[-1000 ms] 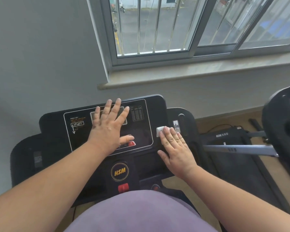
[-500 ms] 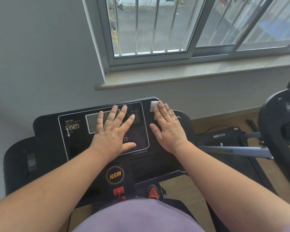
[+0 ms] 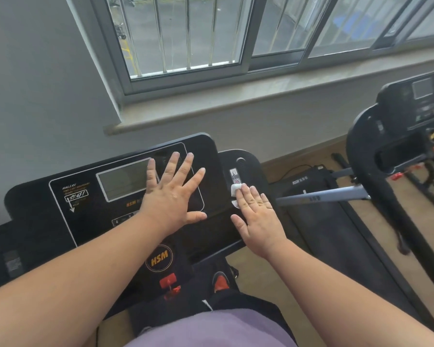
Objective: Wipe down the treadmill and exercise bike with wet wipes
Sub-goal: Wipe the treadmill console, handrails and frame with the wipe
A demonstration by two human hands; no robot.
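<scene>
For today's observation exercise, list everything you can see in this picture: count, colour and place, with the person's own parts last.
treadmill console: one, black, centre, under both hands
display screen: one, grey, on the console
wet wipe: one, white, under the right fingertips on the console's right wing
second machine: one, black, far right
window: one, grey frame with bars, top
windowsill: one, grey, below the window
left hand: flat on the console
right hand: flat, pressing the wipe
</scene>
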